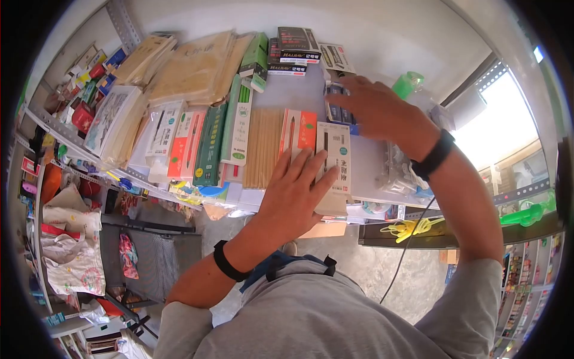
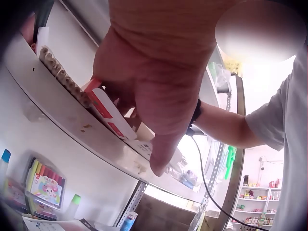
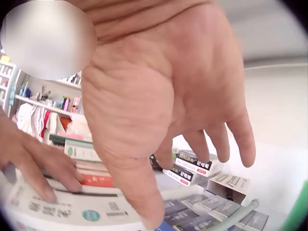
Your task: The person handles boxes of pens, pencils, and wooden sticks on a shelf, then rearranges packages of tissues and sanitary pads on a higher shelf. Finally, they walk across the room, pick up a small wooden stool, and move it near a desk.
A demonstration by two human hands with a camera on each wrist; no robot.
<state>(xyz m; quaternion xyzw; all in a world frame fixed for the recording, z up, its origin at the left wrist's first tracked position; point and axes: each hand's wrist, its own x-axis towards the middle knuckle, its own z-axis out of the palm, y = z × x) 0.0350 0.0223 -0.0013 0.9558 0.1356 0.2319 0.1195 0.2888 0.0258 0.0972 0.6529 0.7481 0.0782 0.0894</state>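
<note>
My left hand (image 1: 296, 188) lies with spread fingers over the front ends of a red-and-white pencil box (image 1: 301, 128) and a white pen box (image 1: 339, 149). In the right wrist view its fingertips rest on top of the white box, which has a teal dot. To the right, my right hand (image 1: 382, 110) hovers palm down with fingers extended and thumb apart. Below it sit several small dark-blue boxes (image 3: 207, 211) in a clear-edged holder. Its thumb tip comes close to the white box's end. Nothing shows between the right fingers.
Black-and-white marker boxes (image 1: 298, 45) are stacked at the back, beside an open-ended box (image 3: 230, 185). Leftward are wooden sticks (image 1: 263, 146), a green pencil box (image 1: 239, 128) and brown envelopes (image 1: 191, 69). Clear-wrapped items (image 1: 399, 170) lie at the right; a green object (image 1: 408, 85) stands behind.
</note>
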